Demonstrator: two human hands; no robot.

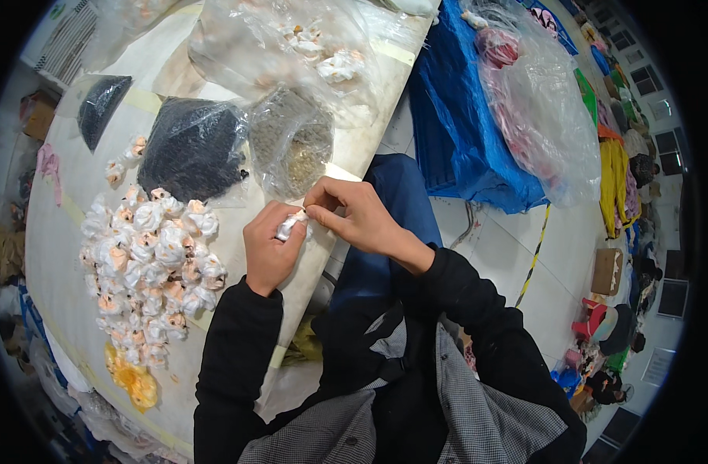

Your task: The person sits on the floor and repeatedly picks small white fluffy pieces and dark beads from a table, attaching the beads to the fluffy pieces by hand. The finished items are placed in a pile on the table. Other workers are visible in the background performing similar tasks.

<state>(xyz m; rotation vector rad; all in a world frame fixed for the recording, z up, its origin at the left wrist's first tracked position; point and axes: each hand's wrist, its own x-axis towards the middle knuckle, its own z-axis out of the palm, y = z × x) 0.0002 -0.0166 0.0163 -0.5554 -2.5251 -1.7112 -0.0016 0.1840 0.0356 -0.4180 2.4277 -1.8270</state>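
Observation:
My left hand point(270, 241) is closed round a small white plush piece point(292, 225) over the table's right edge. The thumb and forefinger of my right hand point(354, 214) are pinched together at the top of this piece; anything tiny between those fingertips is too small to make out. To the left lies a heap of similar white and peach plush pieces point(149, 259), several with dark eye-like dots. Just beyond my hands rests a clear bag of small greyish-brown bits point(290, 143). Beside it is a clear bag full of black bits point(191, 147).
Another bag of black bits point(104, 108) lies farther left on the pale table point(52, 182). A large clear bag with plush pieces point(284, 42) covers the far end. Yellow pieces point(132, 377) sit below the heap. A big blue sack point(462, 116) stands on the floor at right.

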